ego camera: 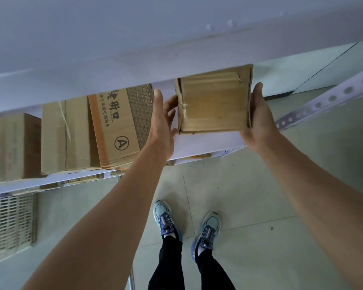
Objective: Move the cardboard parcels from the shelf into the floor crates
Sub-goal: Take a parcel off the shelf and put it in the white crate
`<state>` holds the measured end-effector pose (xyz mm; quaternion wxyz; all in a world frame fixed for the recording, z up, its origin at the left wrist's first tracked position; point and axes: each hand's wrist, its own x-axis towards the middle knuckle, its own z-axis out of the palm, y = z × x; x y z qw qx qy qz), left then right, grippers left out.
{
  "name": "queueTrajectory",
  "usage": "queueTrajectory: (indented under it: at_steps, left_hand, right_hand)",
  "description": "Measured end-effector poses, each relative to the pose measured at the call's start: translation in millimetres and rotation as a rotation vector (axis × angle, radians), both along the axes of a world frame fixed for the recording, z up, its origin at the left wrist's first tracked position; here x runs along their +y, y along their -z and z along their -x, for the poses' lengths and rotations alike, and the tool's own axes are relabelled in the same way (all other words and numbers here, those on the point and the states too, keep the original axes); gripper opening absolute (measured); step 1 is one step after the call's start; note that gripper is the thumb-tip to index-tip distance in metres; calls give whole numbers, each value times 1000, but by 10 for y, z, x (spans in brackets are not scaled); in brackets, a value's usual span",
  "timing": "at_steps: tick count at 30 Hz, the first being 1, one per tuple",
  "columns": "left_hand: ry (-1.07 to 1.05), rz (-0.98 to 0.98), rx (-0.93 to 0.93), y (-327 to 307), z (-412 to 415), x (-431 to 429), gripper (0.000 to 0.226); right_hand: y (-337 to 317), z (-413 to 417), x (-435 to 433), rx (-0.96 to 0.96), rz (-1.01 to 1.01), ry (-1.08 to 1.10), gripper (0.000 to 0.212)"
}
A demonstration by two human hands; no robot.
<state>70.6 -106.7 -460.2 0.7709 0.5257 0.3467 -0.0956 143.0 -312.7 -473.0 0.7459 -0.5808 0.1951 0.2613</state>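
- The small cardboard parcel (213,103) sits on the white shelf (197,143), near its right end, partly under the shelf board above.
- The right hand (258,120) lies flat against the right side of this parcel, with the fingers straight and pointing to the back of the shelf.
- The left hand (162,116) is at the left side of the parcel. The hand is open, the fingers are spread a little, and the fingertips reach the left edge of the box; I cannot tell if they press it firmly.
- So the parcel is between the two palms, but it seems to rest on the shelf and not to be lifted.
- Just left of the left hand stands a printed carton (118,124) with an orange stripe and a letter A in a circle.
- Next to it, further left, there is a plain brown carton (65,135), and then another brown box (11,147) at the edge of the view. These three stand side by side and touch each other.
- Below the shelf at the left, a slatted crate (10,225) stands on the tiled floor (260,195).
- The person's two blue shoes (166,218) stand on the floor, in front of the shelf.
- A perforated metal post (323,101) of the shelf goes slanted at the right.
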Motion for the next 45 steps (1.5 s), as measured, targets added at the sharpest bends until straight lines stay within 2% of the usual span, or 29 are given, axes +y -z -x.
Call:
queueTrajectory:
  at_steps: [3, 8, 12, 16, 20, 24, 29, 37, 41, 45]
  left_hand:
    - [-12, -3, 14, 38, 89, -18, 81]
    - [41, 8, 73, 182, 271, -92, 76]
    - [75, 35, 83, 285, 396, -176, 72]
    - [86, 82, 40, 352, 470, -249, 76]
    - [83, 80, -51, 318, 546, -295, 74]
    - [72, 65, -184, 134, 615, -319, 70]
    - [71, 40, -284, -247, 777, -340, 72]
    - [59, -33, -308, -1015, 1402, -217, 66]
    - [18, -41, -320, -1306, 1792, 3, 71]
    - [22, -30, -340, -1533, 2255, 314, 66]
  right_hand:
    - [56, 86, -11, 9, -36, -36, 83]
    - [249, 282, -48, 40, 2, -89, 83]
    - [385, 450, -91, 71, 19, -220, 79]
    - [474, 559, -50, 76, 27, -238, 77]
    - [416, 672, -40, -6, -11, -198, 72]
    - [186, 818, -52, -147, -85, -131, 68]
    - [-240, 986, -57, -229, -69, -103, 68]
    - [-1008, 1485, 67, -263, -64, -150, 72]
    - [-1341, 1791, 278, -277, -51, -216, 70]
    - [-1594, 2180, 593, -267, -21, -256, 70]
